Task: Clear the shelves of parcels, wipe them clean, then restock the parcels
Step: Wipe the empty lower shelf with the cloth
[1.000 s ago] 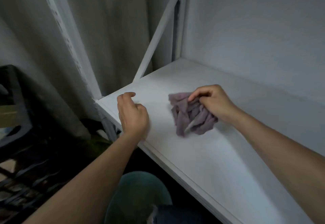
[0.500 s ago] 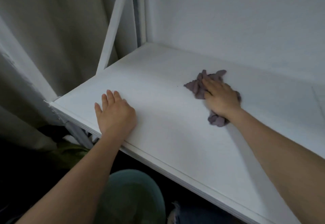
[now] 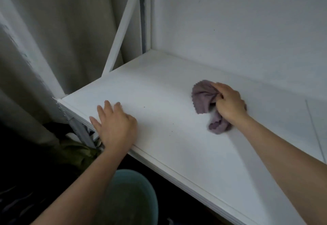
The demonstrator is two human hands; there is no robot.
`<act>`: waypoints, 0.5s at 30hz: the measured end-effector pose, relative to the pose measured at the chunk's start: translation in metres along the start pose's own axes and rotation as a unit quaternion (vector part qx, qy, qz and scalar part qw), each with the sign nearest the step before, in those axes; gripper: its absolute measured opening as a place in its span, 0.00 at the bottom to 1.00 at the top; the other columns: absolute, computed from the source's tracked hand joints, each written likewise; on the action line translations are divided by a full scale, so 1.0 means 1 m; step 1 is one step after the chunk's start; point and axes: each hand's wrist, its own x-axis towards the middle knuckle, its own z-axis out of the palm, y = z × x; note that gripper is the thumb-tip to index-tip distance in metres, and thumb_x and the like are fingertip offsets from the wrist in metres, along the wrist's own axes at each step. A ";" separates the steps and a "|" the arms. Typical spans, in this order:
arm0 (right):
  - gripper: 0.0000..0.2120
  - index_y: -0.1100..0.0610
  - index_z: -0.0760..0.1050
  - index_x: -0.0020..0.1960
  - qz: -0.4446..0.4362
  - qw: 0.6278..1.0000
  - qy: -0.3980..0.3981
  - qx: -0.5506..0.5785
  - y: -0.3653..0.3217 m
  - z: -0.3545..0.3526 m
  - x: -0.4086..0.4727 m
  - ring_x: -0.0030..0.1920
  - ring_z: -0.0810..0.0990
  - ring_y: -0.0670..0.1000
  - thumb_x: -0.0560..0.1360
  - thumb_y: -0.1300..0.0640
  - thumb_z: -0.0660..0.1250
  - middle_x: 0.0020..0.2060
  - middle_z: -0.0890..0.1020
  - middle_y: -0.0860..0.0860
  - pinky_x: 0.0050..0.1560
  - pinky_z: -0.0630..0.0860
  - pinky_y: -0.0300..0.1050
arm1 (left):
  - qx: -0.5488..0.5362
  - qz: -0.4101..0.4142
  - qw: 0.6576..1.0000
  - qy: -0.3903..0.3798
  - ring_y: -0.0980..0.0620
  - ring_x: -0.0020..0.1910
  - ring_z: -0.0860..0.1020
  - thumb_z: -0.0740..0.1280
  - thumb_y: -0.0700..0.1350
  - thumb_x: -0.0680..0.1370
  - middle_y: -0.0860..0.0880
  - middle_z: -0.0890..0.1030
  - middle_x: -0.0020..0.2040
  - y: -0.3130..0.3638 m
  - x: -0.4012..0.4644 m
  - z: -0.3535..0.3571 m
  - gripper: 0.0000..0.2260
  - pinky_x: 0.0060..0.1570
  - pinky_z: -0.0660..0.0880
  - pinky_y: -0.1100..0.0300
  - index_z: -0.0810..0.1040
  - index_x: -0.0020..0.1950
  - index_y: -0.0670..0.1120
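A white shelf board runs from the left post to the right edge of view, with no parcels on it. A crumpled purple cloth lies on the board right of centre. My right hand is closed on the cloth and presses it onto the board. My left hand rests flat on the board near its front left edge, fingers spread, holding nothing.
A white wall backs the shelf. A slanted white brace and upright posts stand at the shelf's left end, with a grey curtain behind. Below the front edge are a teal round object and dark items on the floor.
My right hand has carried the cloth from the front left of the board to right of centre. My left hand has gone from loosely curled to flat near the board's front edge.
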 end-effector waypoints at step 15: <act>0.31 0.49 0.51 0.80 -0.088 0.979 -0.130 -0.127 -0.099 0.125 0.110 0.77 0.52 0.60 0.80 0.38 0.49 0.80 0.53 0.49 0.76 0.48 0.60 | 0.017 -0.042 0.998 0.052 0.47 0.78 0.50 0.50 0.42 0.81 0.48 0.59 0.78 0.006 -0.017 0.024 0.21 0.75 0.39 0.42 0.66 0.74 0.50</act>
